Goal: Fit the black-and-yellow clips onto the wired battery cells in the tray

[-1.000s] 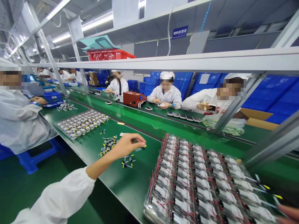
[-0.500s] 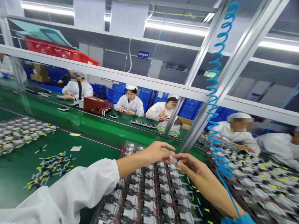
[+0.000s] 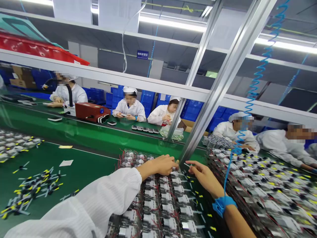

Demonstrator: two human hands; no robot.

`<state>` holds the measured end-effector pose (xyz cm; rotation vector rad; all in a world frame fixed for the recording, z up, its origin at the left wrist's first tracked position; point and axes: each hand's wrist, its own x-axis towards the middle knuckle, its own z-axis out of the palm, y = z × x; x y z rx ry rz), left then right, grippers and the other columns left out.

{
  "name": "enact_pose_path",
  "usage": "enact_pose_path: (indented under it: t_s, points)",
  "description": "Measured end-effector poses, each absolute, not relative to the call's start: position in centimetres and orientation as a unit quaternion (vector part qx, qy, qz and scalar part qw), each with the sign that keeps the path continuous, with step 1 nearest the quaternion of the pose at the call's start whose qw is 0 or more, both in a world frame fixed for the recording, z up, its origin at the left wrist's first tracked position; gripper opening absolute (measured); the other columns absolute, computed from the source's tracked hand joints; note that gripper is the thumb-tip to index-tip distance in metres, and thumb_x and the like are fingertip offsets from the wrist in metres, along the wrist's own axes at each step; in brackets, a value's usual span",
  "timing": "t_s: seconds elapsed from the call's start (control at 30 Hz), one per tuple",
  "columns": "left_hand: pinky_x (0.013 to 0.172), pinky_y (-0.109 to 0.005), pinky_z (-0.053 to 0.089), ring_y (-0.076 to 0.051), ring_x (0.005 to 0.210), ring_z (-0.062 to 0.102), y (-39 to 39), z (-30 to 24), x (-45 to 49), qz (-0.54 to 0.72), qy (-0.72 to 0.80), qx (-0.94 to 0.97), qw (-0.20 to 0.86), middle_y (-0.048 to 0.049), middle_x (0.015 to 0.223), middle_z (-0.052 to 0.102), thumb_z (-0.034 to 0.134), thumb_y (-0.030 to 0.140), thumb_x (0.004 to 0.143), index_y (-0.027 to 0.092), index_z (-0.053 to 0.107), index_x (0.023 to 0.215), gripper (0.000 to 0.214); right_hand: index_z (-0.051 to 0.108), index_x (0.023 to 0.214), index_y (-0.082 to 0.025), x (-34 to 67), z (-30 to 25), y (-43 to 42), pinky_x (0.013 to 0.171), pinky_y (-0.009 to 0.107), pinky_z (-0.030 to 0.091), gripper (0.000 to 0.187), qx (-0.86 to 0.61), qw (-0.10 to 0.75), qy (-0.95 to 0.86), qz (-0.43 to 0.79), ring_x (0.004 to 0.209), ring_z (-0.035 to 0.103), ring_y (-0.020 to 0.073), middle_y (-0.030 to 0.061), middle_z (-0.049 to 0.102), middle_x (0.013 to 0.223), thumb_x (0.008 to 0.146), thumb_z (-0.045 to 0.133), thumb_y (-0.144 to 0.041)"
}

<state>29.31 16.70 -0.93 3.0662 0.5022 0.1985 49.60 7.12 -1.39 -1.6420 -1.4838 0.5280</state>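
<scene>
My left hand [image 3: 163,164] is closed, fingers curled down over the far part of a tray of small white parts [image 3: 162,195] with red wires. What its fingertips grip is hidden. My right hand [image 3: 203,175] is just right of it, thumb and index finger pinched on a thin pale strip [image 3: 187,164] that points toward the left hand. A blue wrist band [image 3: 224,205] circles my right wrist. Pale and yellow strips [image 3: 201,207] lie along the tray's right side.
Black, yellow and pale pieces [image 3: 37,186] lie piled on the green table [image 3: 86,165] to the left. More filled trays [image 3: 267,185] stand at right. A blue coiled cord [image 3: 257,76] hangs by a metal post [image 3: 223,76]. Several co-workers sit across the bench.
My view has shifted right. The hands have drawn apart; the left fingers have curled down over the tray, while the right hand still pinches a small pale piece.
</scene>
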Motion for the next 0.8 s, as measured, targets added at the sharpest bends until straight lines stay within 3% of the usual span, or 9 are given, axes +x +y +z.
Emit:
enact_pose_path:
  t_s: [0.2, 0.33, 0.47, 0.8]
  points:
    - [0.078, -0.033, 0.042, -0.022, 0.087, 0.059, 17.1, -0.9, 28.9, 0.094, 0.143, 0.985, 0.016, -0.0072, 0.108, 0.057, 0.047, 0.017, 0.087, 0.026, 0.058, 0.119, 0.035, 0.074, 0.078, -0.018, 49.5, -1.6, 8.4, 0.062, 0.032, 0.045, 0.038, -0.65, 0.374, -0.63, 0.202, 0.066, 0.061, 0.023, 0.0043, 0.07, 0.071, 0.07, 0.057, -0.052]
    - [0.08, -0.032, 0.042, -0.023, 0.091, 0.06, 17.2, -1.3, 28.6, 0.145, 0.15, 0.975, 0.08, -0.0062, 0.102, 0.061, 0.05, 0.03, 0.093, 0.023, 0.057, 0.111, 0.021, 0.075, 0.082, -0.019, 48.9, -1.5, 9.0, 0.073, 0.035, 0.047, 0.039, -0.629, 0.35, -0.662, 0.206, 0.079, 0.064, 0.0269, 0.006, 0.073, 0.082, 0.073, 0.06, -0.054]
    - [0.081, -0.028, 0.044, -0.021, 0.098, 0.061, 17.6, -2.4, 28.8, 0.181, 0.196, 0.95, 0.163, -0.0034, 0.104, 0.066, 0.059, 0.037, 0.091, 0.023, 0.055, 0.118, 0.031, 0.075, 0.084, -0.021, 48.5, -1.7, 9.6, 0.081, 0.036, 0.047, 0.036, -0.607, 0.337, -0.686, 0.219, 0.088, 0.065, 0.0277, 0.0062, 0.074, 0.093, 0.075, 0.059, -0.051]
    - [0.083, -0.029, 0.045, -0.024, 0.101, 0.063, 18.0, -3.4, 29.4, 0.189, 0.22, 0.943, 0.162, -0.0073, 0.104, 0.068, 0.061, 0.042, 0.09, 0.021, 0.067, 0.115, 0.033, 0.074, 0.085, -0.017, 49.0, -2.8, 10.4, 0.072, 0.034, 0.047, 0.038, -0.618, 0.328, -0.68, 0.219, 0.076, 0.063, 0.0242, 0.0065, 0.073, 0.084, 0.073, 0.06, -0.05]
